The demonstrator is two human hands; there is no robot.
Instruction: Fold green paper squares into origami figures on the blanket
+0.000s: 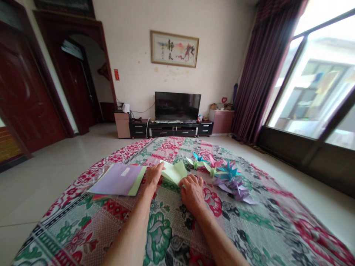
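Between my hands lies a sheet of pale green origami paper (pixel 173 173), creased, with its right part raised. My left hand (pixel 154 176) pinches its left edge. My right hand (pixel 192 190) has its fingers curled over the lower right corner, and the fingertips partly hide that corner. Just right of the sheet sit several folded paper cranes: pale green (pixel 213 170), blue (pixel 229 170), pink (pixel 215 162) and purple (pixel 240 190). Left of my left hand is a stack of coloured paper (pixel 115 179), purple on top with a green edge showing.
A floral cloth (pixel 159 236) covers the round table. Clear plastic wrapping (pixel 97 175) shows beside the paper stack. Beyond the table, a television (pixel 178 106) stands on a low black cabinet (pixel 163 132). A purple curtain (pixel 252 81) and window are on the right, wooden doors on the left.
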